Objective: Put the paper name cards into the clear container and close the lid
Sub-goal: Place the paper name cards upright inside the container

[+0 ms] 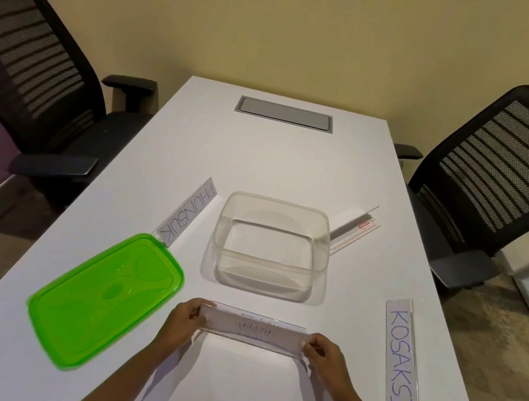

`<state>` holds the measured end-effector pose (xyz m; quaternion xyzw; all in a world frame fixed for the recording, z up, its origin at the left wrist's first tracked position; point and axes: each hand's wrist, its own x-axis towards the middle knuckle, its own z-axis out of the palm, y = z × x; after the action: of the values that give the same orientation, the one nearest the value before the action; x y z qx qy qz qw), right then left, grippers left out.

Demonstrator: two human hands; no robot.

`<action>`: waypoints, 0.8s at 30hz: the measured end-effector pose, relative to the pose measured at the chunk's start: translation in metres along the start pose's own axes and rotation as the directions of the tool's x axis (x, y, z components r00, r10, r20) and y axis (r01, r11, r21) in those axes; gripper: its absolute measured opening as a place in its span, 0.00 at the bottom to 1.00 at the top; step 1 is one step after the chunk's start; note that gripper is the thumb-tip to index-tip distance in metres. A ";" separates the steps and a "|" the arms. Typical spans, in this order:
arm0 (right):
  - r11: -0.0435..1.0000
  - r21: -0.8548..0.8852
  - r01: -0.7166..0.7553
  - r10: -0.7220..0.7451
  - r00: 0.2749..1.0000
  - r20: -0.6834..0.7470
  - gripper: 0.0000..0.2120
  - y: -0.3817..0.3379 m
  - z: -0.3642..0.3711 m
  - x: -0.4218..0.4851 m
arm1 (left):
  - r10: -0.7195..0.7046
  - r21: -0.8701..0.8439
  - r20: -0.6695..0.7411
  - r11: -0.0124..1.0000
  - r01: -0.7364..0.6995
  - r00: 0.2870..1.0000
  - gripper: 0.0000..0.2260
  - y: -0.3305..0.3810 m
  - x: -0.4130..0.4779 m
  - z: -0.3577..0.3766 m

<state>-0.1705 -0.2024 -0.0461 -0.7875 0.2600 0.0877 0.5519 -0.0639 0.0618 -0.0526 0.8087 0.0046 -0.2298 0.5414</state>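
A clear container (pixel 271 246) stands open and empty in the middle of the white table (pixel 276 160). Its green lid (pixel 104 298) lies flat to the left. In front of the container I hold a paper name card in a clear stand (pixel 253 328) by its two ends, my left hand (pixel 183 321) on the left end and my right hand (pixel 323 353) on the right end. A card reading PHUNSUK (pixel 189 212) stands left of the container. Another reading KOSAKSI (pixel 401 359) stands at the right. A third card (pixel 354 226) rests behind the container's right corner.
Black mesh office chairs stand on both sides, one at the left (pixel 38 74) and one at the right (pixel 508 162). A grey cable hatch (pixel 283 115) is set into the far end of the table. A yellow wall is behind.
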 end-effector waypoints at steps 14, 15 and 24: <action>0.983 0.182 -0.009 0.038 0.987 -0.158 0.20 -0.038 -0.011 0.004 | 0.010 -0.160 -0.106 0.987 -0.027 0.994 0.10 0.042 -0.006 0.008; 0.981 0.193 -0.007 0.043 0.983 -0.180 0.20 -0.041 -0.013 0.003 | 0.018 -0.173 -0.113 0.984 -0.037 0.993 0.11 0.045 -0.006 0.009; 0.853 0.509 -0.118 0.248 0.948 -0.197 0.10 -0.075 -0.030 -0.002 | 0.092 -0.333 -0.088 0.936 -0.116 0.992 0.09 0.085 -0.014 0.009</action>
<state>-0.1389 -0.2102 0.0277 -0.5975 0.4169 -0.0307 0.6843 -0.0583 0.0220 0.0241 0.7108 0.0205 -0.1677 0.6829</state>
